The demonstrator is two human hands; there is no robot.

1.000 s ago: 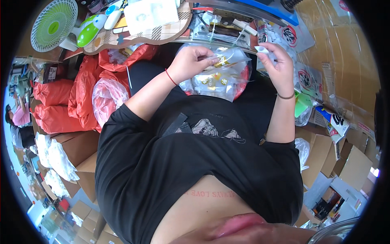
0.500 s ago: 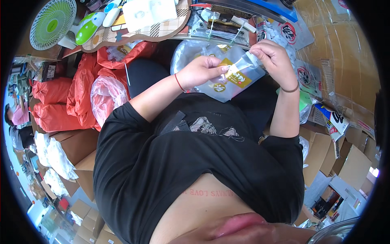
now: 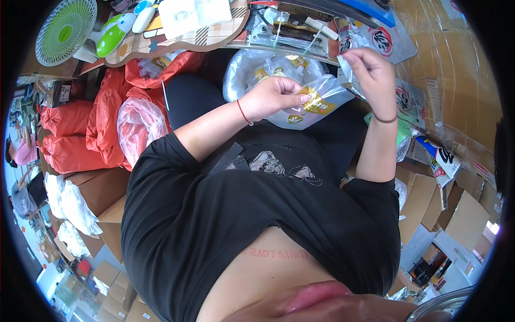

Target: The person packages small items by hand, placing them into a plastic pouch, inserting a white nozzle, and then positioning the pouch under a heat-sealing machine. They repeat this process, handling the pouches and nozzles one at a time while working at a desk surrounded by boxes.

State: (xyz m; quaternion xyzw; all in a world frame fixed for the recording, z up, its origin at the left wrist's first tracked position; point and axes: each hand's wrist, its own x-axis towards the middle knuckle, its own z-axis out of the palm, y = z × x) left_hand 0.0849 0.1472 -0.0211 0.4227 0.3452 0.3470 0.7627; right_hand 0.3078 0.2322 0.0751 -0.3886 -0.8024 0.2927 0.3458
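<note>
My left hand (image 3: 274, 99) pinches a clear plastic pouch (image 3: 317, 105) with gold printed patches, thumb on top. The pouch hangs tilted over my lap, its far end pointing right. My right hand (image 3: 371, 74) is raised to the right of the pouch, fingers closed on a narrow translucent strip (image 3: 344, 65); what exactly the strip is I cannot tell. Just beyond my left hand, a bin lined with clear plastic (image 3: 234, 75) holds several similar gold-printed pouches.
Ahead is a workbench with a metal fixture (image 3: 289, 33) and a patterned mat (image 3: 206, 38). A green-and-white fan (image 3: 65, 33) stands far left. Red plastic bags (image 3: 80, 131) and a pink-lined bag (image 3: 142, 126) sit left, open cardboard boxes (image 3: 421, 201) right.
My right hand has moved up and right from the pouch's end, which it was gripping, and now holds the strip apart from it. My left hand keeps its hold on the pouch.
</note>
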